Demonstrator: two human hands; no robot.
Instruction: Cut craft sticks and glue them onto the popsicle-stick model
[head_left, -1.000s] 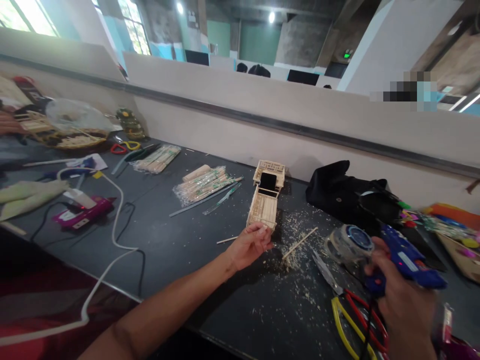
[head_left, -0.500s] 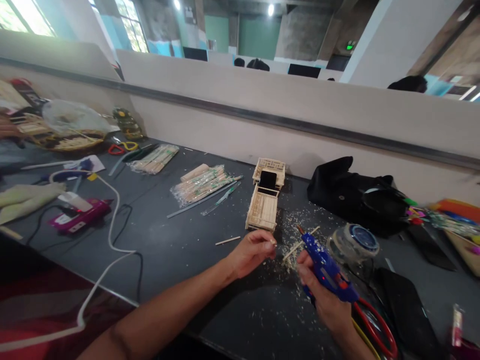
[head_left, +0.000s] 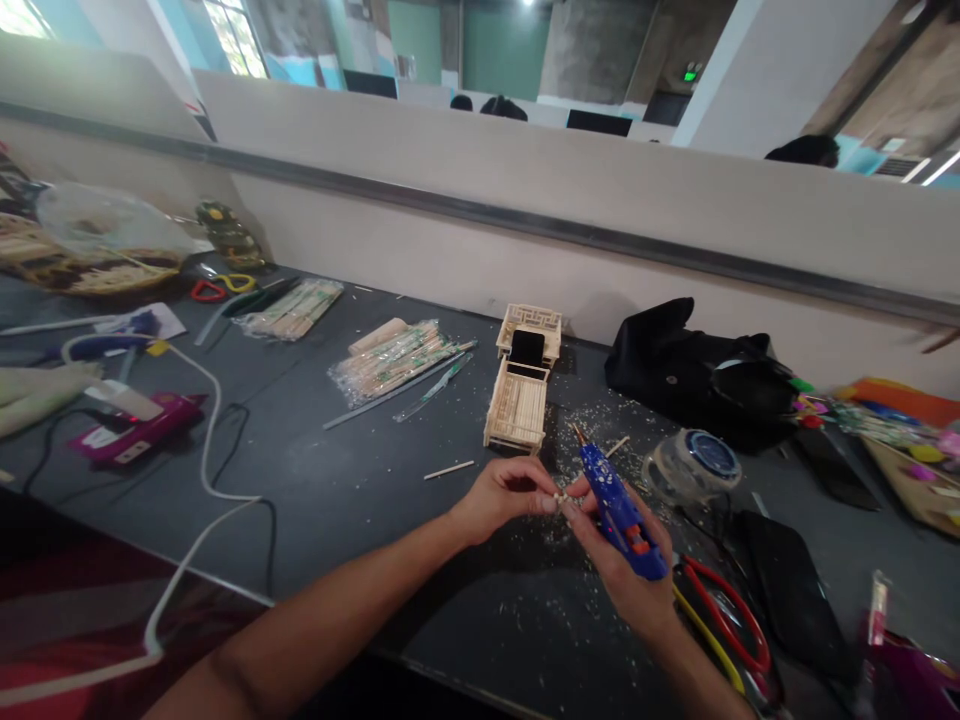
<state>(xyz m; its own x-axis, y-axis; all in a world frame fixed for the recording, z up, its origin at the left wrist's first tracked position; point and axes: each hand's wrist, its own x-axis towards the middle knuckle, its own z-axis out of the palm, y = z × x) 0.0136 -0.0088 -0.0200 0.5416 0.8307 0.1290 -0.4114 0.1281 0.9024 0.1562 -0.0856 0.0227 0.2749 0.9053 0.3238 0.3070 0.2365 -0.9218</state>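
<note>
My left hand [head_left: 501, 495] is closed in a pinch on a tiny pale wooden piece [head_left: 557, 497] just above the dark table [head_left: 360, 470]. My right hand [head_left: 626, 560] grips a blue glue gun [head_left: 615, 500], its nozzle pointing up and away, and its fingertips meet the left hand's at the small piece. Just beyond the hands stands a small stick-built wooden model [head_left: 517, 400] with a black phone [head_left: 526, 349] propped in it. Wood shavings litter the table around the hands.
Packs of wooden sticks [head_left: 394, 360] and a loose stick [head_left: 448, 469] lie to the left, with a pink glue gun [head_left: 131, 435] and white cable [head_left: 202, 470]. A black bag [head_left: 697, 375], a tape roll [head_left: 694, 462] and red-and-yellow cutters [head_left: 724, 630] sit right. A partition wall [head_left: 525, 240] backs the table.
My right hand brought the blue glue gun in from the far right to meet my left hand, which drew back slightly from the wooden model. The view shifted a little.
</note>
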